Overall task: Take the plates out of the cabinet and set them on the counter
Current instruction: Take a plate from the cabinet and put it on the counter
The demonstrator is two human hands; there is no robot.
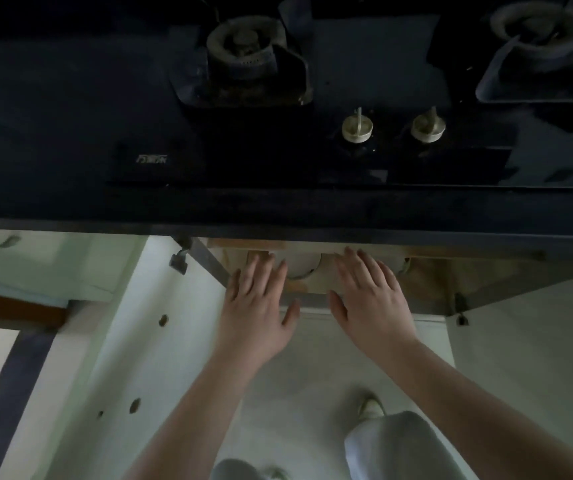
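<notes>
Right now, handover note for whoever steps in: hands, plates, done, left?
Left hand: open, fingers straight, reaching into the open cabinet under the stove, holding nothing.
Right hand: open, same reach, holding nothing.
Plates: a white rim shows between the hands, still inside the cabinet; how many, cannot tell.
Counter: no plates on the part in view.
Done: cabinet doors open.
Left: grip the plates, lift them out, set them on the counter.
</notes>
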